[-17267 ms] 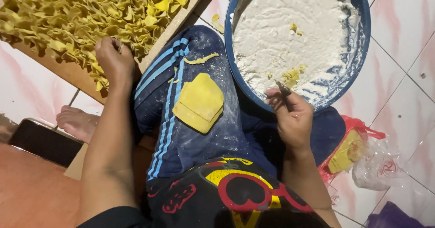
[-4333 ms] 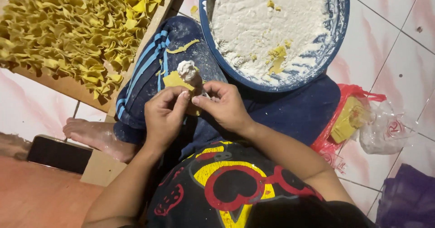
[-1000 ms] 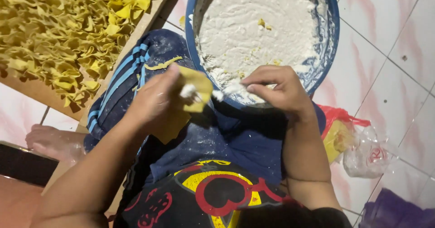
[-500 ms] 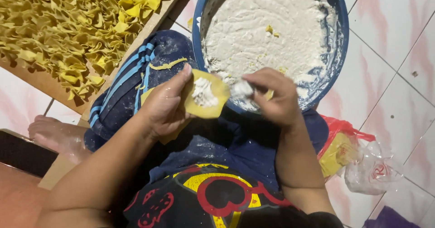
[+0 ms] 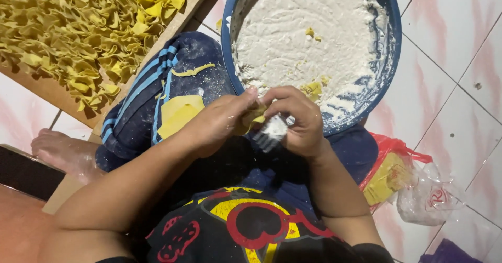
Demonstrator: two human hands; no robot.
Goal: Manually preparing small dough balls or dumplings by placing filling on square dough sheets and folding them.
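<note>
**Wrapper could split mid-fold**

Both hands pinch one yellow wrapper (image 5: 254,117) over the lap, just below the blue basin (image 5: 389,59). Left hand (image 5: 219,124) w/ fingers closed on it; right hand (image 5: 295,119) also grips a paste-caked fork (image 5: 271,133). Squeeze too hard & filling may ooze, or the fork may slip.

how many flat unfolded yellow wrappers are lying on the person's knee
1. A flat yellow wrapper lies on the blue trouser knee, beside the left hand. More may lie stacked beneath it, hidden.
</note>
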